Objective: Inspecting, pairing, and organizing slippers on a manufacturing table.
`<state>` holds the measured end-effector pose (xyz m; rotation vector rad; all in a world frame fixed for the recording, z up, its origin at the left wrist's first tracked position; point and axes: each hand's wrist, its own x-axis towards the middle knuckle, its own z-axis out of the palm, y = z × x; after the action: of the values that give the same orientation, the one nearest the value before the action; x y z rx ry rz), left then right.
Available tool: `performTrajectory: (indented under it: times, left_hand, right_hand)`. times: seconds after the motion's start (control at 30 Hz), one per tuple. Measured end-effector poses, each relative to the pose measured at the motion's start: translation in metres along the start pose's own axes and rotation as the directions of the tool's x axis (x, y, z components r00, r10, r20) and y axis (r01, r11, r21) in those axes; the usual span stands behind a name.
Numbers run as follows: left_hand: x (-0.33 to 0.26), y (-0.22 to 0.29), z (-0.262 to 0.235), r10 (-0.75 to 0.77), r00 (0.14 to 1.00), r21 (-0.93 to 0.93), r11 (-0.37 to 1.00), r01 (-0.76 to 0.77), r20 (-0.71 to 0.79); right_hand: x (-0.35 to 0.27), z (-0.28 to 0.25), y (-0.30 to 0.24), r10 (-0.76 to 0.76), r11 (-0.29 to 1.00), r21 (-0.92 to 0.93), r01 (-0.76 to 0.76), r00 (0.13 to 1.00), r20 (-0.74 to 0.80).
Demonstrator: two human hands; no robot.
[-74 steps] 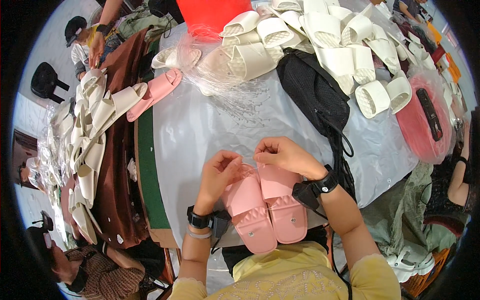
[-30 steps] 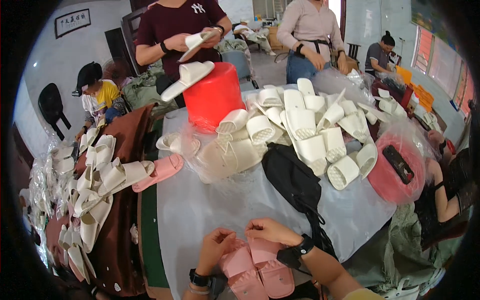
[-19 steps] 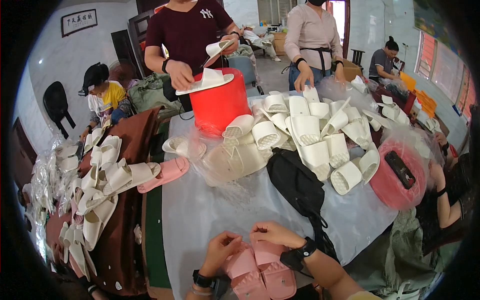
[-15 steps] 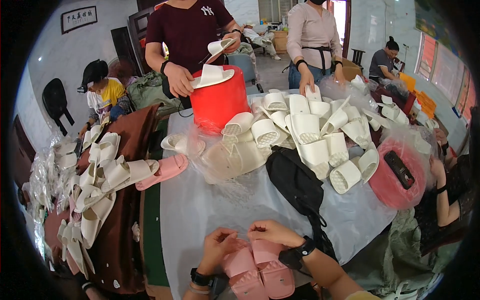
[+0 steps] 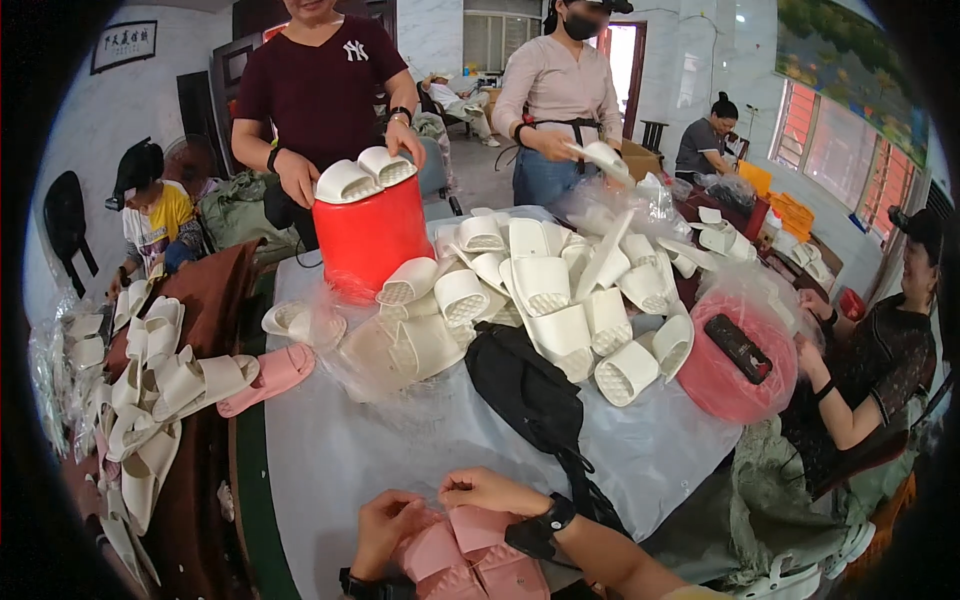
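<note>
1. Two pink slippers (image 5: 470, 555) lie side by side under both hands
2. Left hand (image 5: 385, 525), fingers curled, rests on the left slipper
3. Right hand (image 5: 490, 491) pinches closed above the pair
4. Black bag (image 5: 525, 390) lies just beyond the hands, white slippers (image 5: 540, 290) heaped past it

Bright, even daylight fills the room, coming from the barred window (image 5: 838, 150) at two o'clock and the open doorway (image 5: 622, 60) at twelve. Shadows are soft. The clear plastic table cover (image 5: 420, 440) glints mildly. Fisheye bends edges; corners are black.
</note>
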<state>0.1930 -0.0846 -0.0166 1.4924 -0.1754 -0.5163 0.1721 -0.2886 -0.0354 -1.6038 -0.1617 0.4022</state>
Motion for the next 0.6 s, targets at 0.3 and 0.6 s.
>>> performTrajectory:
  times: [0.3,0.6]
  left_hand:
    - [0.007,-0.012,-0.004,-0.057,0.996,-0.078,0.996,0.052,-0.064]
    - [0.007,-0.007,0.001,0.009,0.994,-0.044,0.999,-0.014,-0.112]
  right_hand:
    - [0.003,0.0,0.007,-0.03,1.0,-0.004,0.03,1.0,-0.007]
    - [-0.001,-0.001,-0.001,0.001,1.0,-0.02,-0.001,1.0,-0.014]
